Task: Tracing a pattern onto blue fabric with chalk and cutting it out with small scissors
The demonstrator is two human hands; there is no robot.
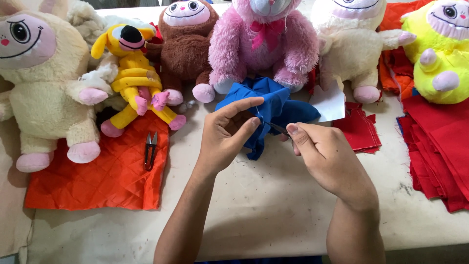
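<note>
Blue cloth (pixel 273 105) pinched in left hand (pixel 225 139); right hand (pixel 325 156) grips a thin tool (pixel 278 128) pointing up-left.

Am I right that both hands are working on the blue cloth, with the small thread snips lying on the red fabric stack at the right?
Not quite. The thread snips lie on the orange quilted fabric at the left, not on the red fabric stack. The head view shows this. The rest holds: the left hand and right hand are both on the blue cloth.

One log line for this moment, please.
left hand: pinches blue fabric | right hand: holds thin dark tool at fabric | snips: idle
</note>
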